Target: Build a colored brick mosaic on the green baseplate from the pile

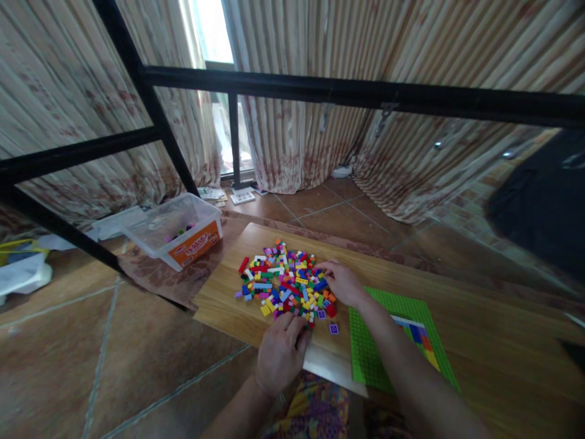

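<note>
A loose pile of small colourful toy building bricks is spread over a wooden table. My left hand is at the pile's near edge, its fingers curled in and the thumb close to a small red and green bit. Whatever it grips is too small to make out. Reaching across to the pile's right edge, my right hand has its fingertips bent together beside blue bricks; what is between them is hidden. Two purple printed tiles lie between the hands. Under my right forearm is a green studded baseplate, with a colourful printed sheet on it.
Beyond the table's left end, a clear plastic box with an orange label holds a few pieces. A black metal frame crosses above the far side. Patterned curtains hang behind, and papers lie on the tiled floor.
</note>
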